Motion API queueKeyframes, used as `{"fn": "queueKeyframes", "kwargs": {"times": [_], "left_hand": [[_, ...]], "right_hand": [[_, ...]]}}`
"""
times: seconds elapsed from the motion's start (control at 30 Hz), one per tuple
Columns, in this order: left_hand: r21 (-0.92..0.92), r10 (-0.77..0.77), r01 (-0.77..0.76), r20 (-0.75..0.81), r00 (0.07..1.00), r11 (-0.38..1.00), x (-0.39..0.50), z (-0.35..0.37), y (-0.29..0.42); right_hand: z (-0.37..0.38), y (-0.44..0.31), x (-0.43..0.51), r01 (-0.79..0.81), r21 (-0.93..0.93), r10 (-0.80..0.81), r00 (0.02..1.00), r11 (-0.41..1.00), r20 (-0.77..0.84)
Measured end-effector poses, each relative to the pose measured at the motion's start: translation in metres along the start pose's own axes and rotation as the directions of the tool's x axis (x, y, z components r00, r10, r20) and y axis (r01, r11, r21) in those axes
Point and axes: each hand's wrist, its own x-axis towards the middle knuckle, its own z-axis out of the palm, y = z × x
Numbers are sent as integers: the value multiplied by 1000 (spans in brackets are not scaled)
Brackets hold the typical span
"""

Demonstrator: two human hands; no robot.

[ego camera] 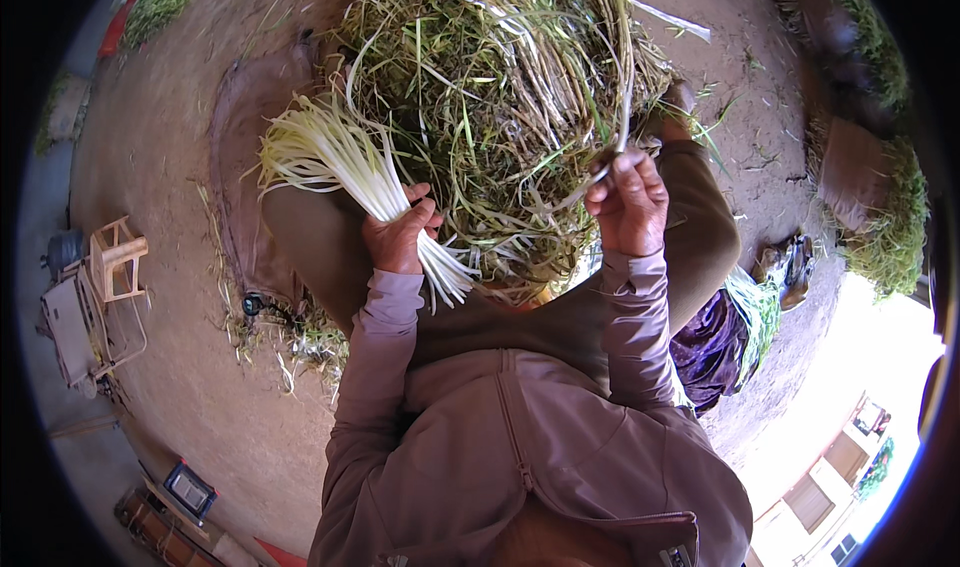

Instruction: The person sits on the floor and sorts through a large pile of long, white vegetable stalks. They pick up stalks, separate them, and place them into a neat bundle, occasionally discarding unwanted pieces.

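Note:
My left hand (405,226) is closed around a bunch of long pale stalks with yellowish leafy ends (352,158), likely blanched chives. The leafy ends fan out to the upper left, and the white ends point down towards my lap. Between the thumb and fingers of my right hand (628,199) is a thin pale stalk (624,117) that runs upwards, with a limp pale strand hanging at the fingertips. A large heap of tangled green and dry brown stalks (480,94) lies before me, between my legs.
A brown cloth (255,169) lies on the dirt floor left of my knee. Green bundles stand on a purple cloth (709,342) at my right. A small wooden stool (118,259) and a folding chair (71,327) are far left. More greenery (892,222) lies far right.

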Motion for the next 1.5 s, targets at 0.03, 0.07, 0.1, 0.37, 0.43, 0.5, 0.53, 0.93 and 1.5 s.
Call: {"fn": "queueKeyframes", "kwargs": {"times": [0.03, 0.07, 0.1, 0.37, 0.43, 0.5, 0.53, 0.93, 1.5], "left_hand": [[-12, 6, -6, 51, 999, 1000, -2, -1, 4], [-24, 14, -11, 101, 995, 1000, -3, -1, 8], [-40, 24, -18, 149, 989, 999, -4, -1, 12], [10, 63, -71, 340, 938, 997, -11, 4, 17], [36, 49, -64, 317, 947, 997, -13, 7, 17], [44, 11, -25, 296, 955, 999, -11, 7, 17], [48, 21, -37, 293, 956, 998, -9, 6, 15], [-123, -71, 96, 196, 978, 988, 3, -6, 17], [-167, 167, -151, 85, 982, 974, 48, -52, 98]], "right_hand": [[8, 6, 4, -48, -48, 48, 999, 998, 11], [18, 13, 7, -90, -75, 93, 995, 993, 27], [28, 20, 10, -132, -105, 138, 989, 986, 47], [85, 67, 23, -365, -227, 403, 903, 903, 150], [83, 76, 26, -401, -238, 441, 885, 885, 148], [81, 83, 30, -403, -234, 442, 884, 885, 154], [74, 84, 32, -399, -249, 451, 868, 882, 207], [12, 103, -19, 121, -691, 455, 670, 713, 587], [-96, 109, -40, 385, -913, 537, 747, 133, 393]]}}
